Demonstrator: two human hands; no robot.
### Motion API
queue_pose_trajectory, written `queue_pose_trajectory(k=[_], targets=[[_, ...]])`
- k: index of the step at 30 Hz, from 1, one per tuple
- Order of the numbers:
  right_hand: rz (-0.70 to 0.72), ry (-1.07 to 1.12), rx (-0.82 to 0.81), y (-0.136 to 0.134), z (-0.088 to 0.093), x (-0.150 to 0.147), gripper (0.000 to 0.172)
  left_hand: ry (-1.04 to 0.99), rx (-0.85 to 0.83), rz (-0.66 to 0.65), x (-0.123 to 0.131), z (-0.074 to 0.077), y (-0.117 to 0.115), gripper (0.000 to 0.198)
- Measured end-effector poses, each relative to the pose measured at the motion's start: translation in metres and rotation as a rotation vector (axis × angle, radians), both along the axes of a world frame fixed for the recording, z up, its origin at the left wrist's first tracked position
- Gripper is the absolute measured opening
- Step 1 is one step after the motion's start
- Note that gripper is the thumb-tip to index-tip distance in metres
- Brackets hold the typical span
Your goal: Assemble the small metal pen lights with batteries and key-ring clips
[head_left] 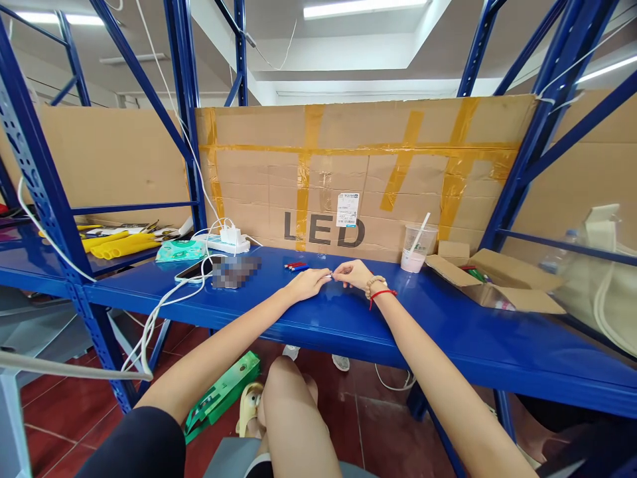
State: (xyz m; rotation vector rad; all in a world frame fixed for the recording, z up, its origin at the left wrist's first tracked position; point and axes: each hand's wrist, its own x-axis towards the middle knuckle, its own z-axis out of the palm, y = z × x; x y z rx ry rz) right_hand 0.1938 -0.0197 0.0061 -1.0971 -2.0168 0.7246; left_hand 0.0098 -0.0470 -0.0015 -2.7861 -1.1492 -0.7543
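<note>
My left hand (309,284) rests low over the blue metal shelf (348,318), its fingers together and pointing right. My right hand (354,273), with a beaded bracelet and a red cord at the wrist, meets it in a pinch. Between the fingertips is a small, pale, slim piece (329,275), too small to name. Just left of and beyond my hands lie several short red and blue pen-like sticks (296,267). Parts of both hands' fingers are hidden.
An open cardboard box (497,279) and a plastic cup with a straw (417,249) stand to the right. On the left are a power strip (229,242), white cables, a phone (195,268) and a green packet (180,249). A taped cardboard panel (259,179) closes off the back.
</note>
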Motion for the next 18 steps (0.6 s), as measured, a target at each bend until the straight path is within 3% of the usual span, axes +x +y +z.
queue_pose_trajectory(k=[8,18], targets=[[-0.007,-0.077,0.02,-0.0023,-0.001,-0.0033,0.019,0.109,0.026,0.001,-0.0006,-0.001,0.0015,0.026],[0.049,-0.093,0.002,-0.0039,0.0017,0.0002,0.024,0.138,0.053,-0.01,-0.0029,-0.0014,0.0019,0.024]])
